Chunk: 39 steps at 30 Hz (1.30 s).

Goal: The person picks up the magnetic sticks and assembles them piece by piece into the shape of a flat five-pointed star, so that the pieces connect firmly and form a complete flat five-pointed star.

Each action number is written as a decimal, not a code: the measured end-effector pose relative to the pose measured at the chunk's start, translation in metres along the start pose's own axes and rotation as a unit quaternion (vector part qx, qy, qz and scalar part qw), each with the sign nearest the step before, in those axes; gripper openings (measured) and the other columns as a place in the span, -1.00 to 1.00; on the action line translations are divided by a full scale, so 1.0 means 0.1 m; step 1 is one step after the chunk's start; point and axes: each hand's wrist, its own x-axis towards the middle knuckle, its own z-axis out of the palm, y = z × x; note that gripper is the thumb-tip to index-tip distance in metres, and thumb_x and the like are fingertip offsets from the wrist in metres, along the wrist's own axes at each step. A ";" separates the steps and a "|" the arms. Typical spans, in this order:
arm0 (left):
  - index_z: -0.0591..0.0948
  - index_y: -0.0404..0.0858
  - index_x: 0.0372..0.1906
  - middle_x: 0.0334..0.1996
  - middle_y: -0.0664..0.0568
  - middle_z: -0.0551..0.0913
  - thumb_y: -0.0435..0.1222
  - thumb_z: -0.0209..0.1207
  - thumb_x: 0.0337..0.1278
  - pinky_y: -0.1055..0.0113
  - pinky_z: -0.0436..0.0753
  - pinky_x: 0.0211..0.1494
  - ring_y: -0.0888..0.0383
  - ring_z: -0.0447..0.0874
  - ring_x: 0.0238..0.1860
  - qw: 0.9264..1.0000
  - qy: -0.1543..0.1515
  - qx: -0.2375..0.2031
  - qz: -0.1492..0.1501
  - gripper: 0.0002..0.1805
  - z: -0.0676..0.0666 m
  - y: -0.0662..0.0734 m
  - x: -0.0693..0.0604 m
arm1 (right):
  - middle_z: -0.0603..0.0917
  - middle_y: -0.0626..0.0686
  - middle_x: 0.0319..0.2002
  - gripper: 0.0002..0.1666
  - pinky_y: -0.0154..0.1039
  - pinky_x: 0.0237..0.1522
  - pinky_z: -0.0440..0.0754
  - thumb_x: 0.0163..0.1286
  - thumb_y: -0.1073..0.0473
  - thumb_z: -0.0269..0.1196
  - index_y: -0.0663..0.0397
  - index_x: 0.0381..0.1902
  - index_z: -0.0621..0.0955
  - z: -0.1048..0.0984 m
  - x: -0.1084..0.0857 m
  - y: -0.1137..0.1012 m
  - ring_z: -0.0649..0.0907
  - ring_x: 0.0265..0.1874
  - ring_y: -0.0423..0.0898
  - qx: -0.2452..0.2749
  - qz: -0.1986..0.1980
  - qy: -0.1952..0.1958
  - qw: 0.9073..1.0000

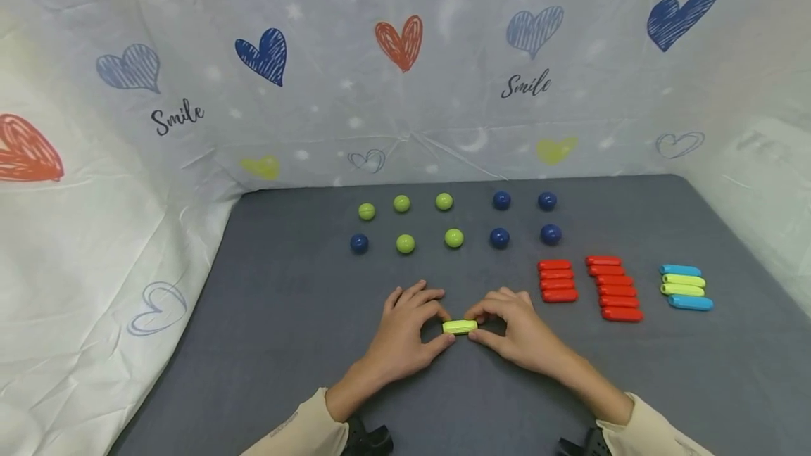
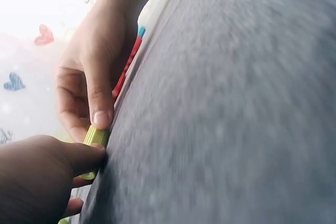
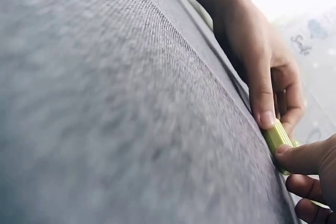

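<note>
A short, ridged yellow-green stick [image 1: 459,327], which looks like modelling clay, lies on the grey cloth near the front middle. At its left end, my left hand [image 1: 405,333] pinches it between thumb and forefinger. My right hand [image 1: 522,329] pinches the opposite end the same way. Both wrist views show the ridged stick [image 2: 97,136] between the thumbs, with its long side facing the cameras. In the right wrist view, the stick [image 3: 276,136] sits low against the cloth, and fingertips cover its ends.
Behind the hands stand green balls [image 1: 405,243] and blue balls [image 1: 499,238] in two rows. To the right lie two stacks of red sticks [image 1: 557,284] and a group of blue and yellow sticks [image 1: 686,290]. A heart-printed white curtain [image 1: 456,111] rises at the back.
</note>
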 end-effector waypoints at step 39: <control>0.73 0.11 -0.24 0.21 -0.01 0.61 0.00 0.49 0.03 -0.34 0.04 0.34 -0.17 0.33 0.47 0.997 0.071 0.017 -0.023 -0.79 -0.13 -0.36 -0.08 | 0.72 0.12 0.00 -0.53 -0.03 -0.25 0.61 0.24 0.18 0.49 0.02 0.13 0.69 0.33 1.00 0.26 0.68 -0.24 0.02 -0.052 0.106 0.157 0.981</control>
